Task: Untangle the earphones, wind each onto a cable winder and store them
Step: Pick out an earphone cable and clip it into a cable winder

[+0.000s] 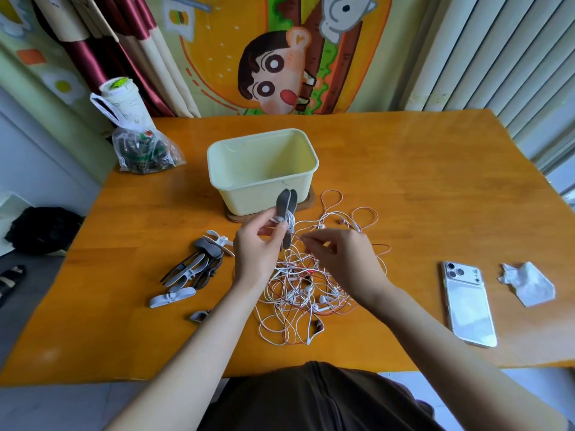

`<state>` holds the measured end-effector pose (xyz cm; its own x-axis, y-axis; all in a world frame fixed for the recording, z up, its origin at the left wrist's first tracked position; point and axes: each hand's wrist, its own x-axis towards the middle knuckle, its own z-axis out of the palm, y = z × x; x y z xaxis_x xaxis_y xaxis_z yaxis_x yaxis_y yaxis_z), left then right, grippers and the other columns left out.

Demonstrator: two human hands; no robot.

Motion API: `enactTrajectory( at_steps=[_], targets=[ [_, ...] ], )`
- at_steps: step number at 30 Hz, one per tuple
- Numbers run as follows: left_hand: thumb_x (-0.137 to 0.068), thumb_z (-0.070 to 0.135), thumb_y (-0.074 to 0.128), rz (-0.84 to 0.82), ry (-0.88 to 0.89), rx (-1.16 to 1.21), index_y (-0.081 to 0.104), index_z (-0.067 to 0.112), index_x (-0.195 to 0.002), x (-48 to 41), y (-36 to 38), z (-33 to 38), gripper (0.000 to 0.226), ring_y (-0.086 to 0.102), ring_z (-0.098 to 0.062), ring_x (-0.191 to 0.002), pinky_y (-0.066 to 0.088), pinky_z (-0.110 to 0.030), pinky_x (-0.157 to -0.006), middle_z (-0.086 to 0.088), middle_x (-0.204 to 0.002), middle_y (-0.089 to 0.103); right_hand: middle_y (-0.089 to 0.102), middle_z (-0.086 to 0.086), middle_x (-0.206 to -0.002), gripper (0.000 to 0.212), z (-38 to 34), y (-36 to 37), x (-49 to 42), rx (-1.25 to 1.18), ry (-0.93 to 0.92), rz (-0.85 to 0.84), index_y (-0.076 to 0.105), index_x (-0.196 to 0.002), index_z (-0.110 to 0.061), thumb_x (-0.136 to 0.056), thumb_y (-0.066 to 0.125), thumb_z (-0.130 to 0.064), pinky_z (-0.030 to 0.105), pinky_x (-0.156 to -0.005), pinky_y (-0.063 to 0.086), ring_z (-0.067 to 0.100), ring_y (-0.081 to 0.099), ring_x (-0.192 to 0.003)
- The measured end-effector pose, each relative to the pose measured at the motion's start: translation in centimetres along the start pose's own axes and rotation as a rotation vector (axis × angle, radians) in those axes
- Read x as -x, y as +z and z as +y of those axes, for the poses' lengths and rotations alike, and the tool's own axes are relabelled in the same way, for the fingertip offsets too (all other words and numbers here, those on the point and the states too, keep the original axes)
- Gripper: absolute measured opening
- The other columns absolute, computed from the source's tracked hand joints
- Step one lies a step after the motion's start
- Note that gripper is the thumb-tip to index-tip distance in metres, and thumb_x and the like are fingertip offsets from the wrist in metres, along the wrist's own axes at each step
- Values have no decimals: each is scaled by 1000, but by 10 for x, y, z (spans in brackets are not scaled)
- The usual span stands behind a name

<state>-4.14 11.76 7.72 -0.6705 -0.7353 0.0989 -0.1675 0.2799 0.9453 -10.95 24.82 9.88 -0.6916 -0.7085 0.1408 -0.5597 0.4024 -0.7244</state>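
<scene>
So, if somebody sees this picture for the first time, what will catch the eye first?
Probably the tangle of white and pink earphone cables in the middle of the orange table. Just above it the left hand holds a grey cable winder partly wound with white cable, and the right hand pinches a strand. Behind them stands an open pale yellow box.

Smooth orange wooden tabletop (404, 169) with a soft sheen; glossy pale-yellow plastic box (264, 194); matt grey rubbery cable winder (284, 202); crumpled white paper tissue (529, 284) near the right edge.
</scene>
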Motion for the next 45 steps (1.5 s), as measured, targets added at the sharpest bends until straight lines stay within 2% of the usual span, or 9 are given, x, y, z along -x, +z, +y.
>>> enactTrajectory(
  at_steps=[8, 15, 20, 23, 27, 32, 39, 42, 45],
  targets=[
    [-91, 7, 60, -195, 176, -154, 61, 10, -126, 17, 6, 1, 35, 50, 9, -81, 39, -3, -73, -4, -92, 47, 69, -3, -69, 17, -6, -14, -13, -373, 143, 91, 68, -81, -17, -90, 59, -7, 25, -63, 57, 13, 67, -64],
    [-97, 14, 51, -256, 100, -173, 58, 18, -130, 29, 7, 3, 33, 53, 1, -85, 40, -2, -72, -1, -101, 55, 70, 7, -75, 6, 5, -11, -17, -600, 265, 51, 70, -89, -9, -86, 65, -7, 37, -78, 59, 14, 68, -71],
    [-102, 19, 42, -395, -86, -84, 59, 24, -129, 31, 10, 2, 32, 58, -5, -85, 41, -2, -63, -2, -103, 66, 69, 9, -78, 13, 5, -9, -14, -690, 292, 9, 67, -90, -12, -88, 60, -1, 27, -77, 58, 14, 68, -72],
    [-103, 21, 40, -442, -137, -25, 57, 25, -131, 31, 11, 0, 33, 58, -4, -98, 41, 1, -69, 1, -115, 66, 68, 7, -78, 13, 5, -7, -13, -733, 294, 39, 67, -90, -7, -89, 57, 1, 18, -70, 56, 5, 66, -65],
    [-100, 20, 46, -476, -128, -14, 56, 24, -131, 31, 11, -2, 32, 59, -8, -108, 42, -2, -79, 4, -117, 66, 66, 4, -81, 18, 8, -5, -16, -633, 291, 75, 66, -77, -8, -92, 56, -8, 18, -65, 52, 4, 59, -64],
    [-93, 17, 60, -437, -116, -2, 64, 24, -120, 28, 9, -4, 29, 64, -11, -95, 55, -29, -83, 7, -99, 69, 58, 1, -67, 22, 12, -4, -17, -595, 271, 44, 66, -98, -5, -98, 44, -5, 12, -57, 47, -3, 55, -54],
    [-88, 22, 67, -384, -53, -159, 66, 23, -108, 26, 5, -4, 20, 60, -3, -94, 42, -3, -70, 13, -98, 68, 67, -7, -75, 16, 18, -3, -16, -350, 174, -23, 68, -94, -21, -91, 60, -8, 21, -65, 53, 3, 60, -65],
    [-87, 24, 67, -350, -85, -142, 66, 23, -106, 26, 5, -3, 19, 62, -5, -92, 45, -7, -70, 12, -95, 68, 68, -7, -73, 10, 17, -3, -13, -326, 140, -22, 68, -83, -19, -86, 67, -10, 19, -64, 50, 1, 60, -65],
    [-86, 25, 69, -332, -148, -88, 65, 22, -102, 25, 8, -1, 17, 64, -12, -93, 53, -27, -79, 6, -96, 69, 68, -5, -75, 7, 13, -2, -9, -269, 101, -21, 69, -81, -16, -84, 69, -10, 9, -62, 44, 0, 59, -68]
  ],
)
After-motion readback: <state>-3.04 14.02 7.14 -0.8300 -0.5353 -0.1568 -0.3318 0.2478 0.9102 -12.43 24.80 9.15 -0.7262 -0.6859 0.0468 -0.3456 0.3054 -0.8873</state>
